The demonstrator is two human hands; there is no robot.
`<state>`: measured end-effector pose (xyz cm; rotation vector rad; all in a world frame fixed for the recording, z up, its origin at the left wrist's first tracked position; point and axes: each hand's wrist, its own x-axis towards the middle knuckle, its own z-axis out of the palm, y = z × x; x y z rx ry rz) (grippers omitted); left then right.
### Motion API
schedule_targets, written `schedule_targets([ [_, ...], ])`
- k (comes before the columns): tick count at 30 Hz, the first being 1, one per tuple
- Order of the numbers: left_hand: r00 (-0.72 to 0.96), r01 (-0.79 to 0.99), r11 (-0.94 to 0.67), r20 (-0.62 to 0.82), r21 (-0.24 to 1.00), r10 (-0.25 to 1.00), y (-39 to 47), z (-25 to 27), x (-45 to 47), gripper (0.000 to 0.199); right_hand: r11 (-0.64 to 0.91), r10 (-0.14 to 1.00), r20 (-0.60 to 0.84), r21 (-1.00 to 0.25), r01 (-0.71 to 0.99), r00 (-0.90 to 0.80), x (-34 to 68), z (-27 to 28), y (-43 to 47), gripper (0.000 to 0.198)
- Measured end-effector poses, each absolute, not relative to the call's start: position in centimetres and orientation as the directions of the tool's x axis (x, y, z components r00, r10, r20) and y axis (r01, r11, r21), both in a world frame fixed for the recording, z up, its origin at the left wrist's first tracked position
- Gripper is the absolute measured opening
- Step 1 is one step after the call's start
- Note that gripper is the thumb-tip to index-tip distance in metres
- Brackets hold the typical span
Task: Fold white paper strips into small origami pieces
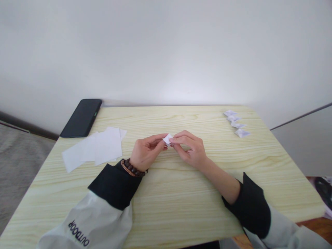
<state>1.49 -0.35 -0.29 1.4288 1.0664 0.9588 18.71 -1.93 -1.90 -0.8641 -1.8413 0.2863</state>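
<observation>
Between my two hands, above the middle of the table, is a small folded piece of white paper (167, 139) shaped like a diamond. My left hand (148, 149) pinches its left side between thumb and fingers. From the right, my right hand (190, 147) grips the opposite edge with thumb and fingertips. Parts of the paper are covered by the fingers, so its exact fold cannot be made out. To the left lie several loose white paper sheets (107, 147), overlapping. At the far right sits a row of several small folded paper boats (242, 132).
A black smartphone (81, 118) lies at the table's back left corner. The pale wood-grain table (181, 207) meets a white wall (166, 52) at the back. Beyond the table's right edge, a dark round object (324, 190) is partly in view.
</observation>
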Motion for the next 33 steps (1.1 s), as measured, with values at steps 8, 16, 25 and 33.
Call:
schedule_targets([
  [8,0.359,-0.023,0.115,-0.099,0.993,0.928,0.39,-0.66,1.2,0.034,0.724,0.665,0.705,-0.531,0.44,-0.244,18.98,-2.21,-1.9,0.02],
  [16,0.347,-0.002,0.154,-0.143,0.988,0.927,0.65,-0.56,1.09,0.039,0.728,0.668,0.678,-0.51,0.458,-0.307,19.04,-2.08,-2.02,0.021],
  [25,0.335,0.045,0.127,-0.134,0.991,0.933,0.57,-0.47,1.15,0.038,0.586,0.805,0.56,-0.702,0.404,-0.195,18.78,-2.05,-2.14,0.012],
  [33,0.313,0.057,0.069,-0.083,0.996,0.946,0.47,-0.91,1.13,0.036,0.425,0.905,0.391,-0.813,0.398,-0.166,18.68,-2.06,-1.99,0.009],
])
